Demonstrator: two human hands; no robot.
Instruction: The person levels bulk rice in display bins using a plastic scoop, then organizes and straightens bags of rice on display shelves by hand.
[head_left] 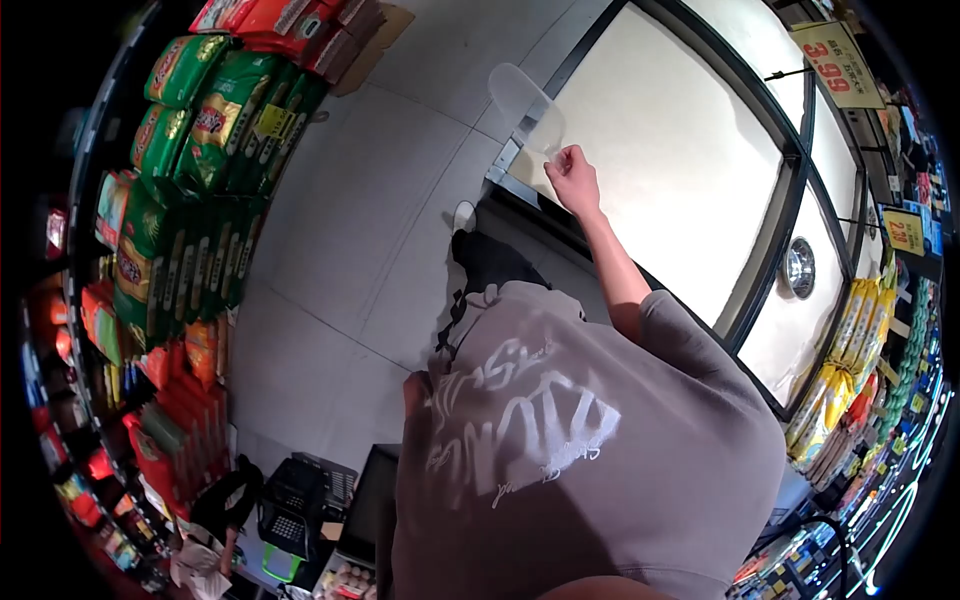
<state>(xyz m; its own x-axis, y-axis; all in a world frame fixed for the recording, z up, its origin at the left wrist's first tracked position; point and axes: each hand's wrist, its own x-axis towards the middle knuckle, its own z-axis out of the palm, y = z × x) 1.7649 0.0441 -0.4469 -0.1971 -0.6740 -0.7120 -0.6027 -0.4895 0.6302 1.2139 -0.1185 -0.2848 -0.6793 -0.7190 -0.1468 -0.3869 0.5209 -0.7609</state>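
Note:
My right hand (572,178) is closed in a pinch on the narrow lower end of a clear plastic piece (527,105). This see-through piece is rounded at its far end. Whether it is a bag or a scoop I cannot tell. Both are above the near corner of a black-framed bin (660,170) filled with pale white grains. Only a sliver of my left hand or wrist (414,392) shows beside the grey shirt, at my side. Its fingers are hidden.
A steel bowl (798,268) lies in a neighbouring bin compartment. Stacked green bags (155,262) stand across the aisle at left. Price signs (838,65) and yellow packs (850,340) line the right side. Black baskets (290,508) and another person (205,555) are at lower left.

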